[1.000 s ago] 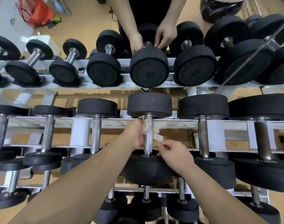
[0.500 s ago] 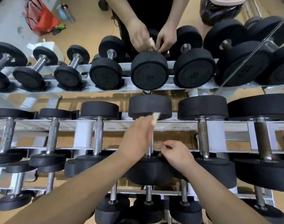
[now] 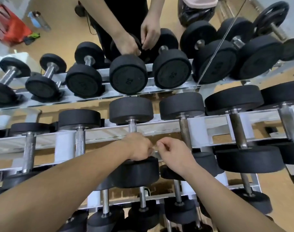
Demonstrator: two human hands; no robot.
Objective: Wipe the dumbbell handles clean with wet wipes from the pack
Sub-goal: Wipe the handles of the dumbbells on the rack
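— While the left hand (image 3: pixel 139 147) wraps the lower end of the middle dumbbell's handle (image 3: pixel 132 125) on the rack (image 3: pixel 159 128), where's the wipe?
— A pale scrap (image 3: pixel 153 150) between both hands; the right hand (image 3: pixel 174 154) pinches it, fingers curled.

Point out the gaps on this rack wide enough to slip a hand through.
Widest gap: between the left hand on the wiped handle and the handle to its left. Another opens between the dark handle and the next one right. It is crowded where the right hand meets the left.
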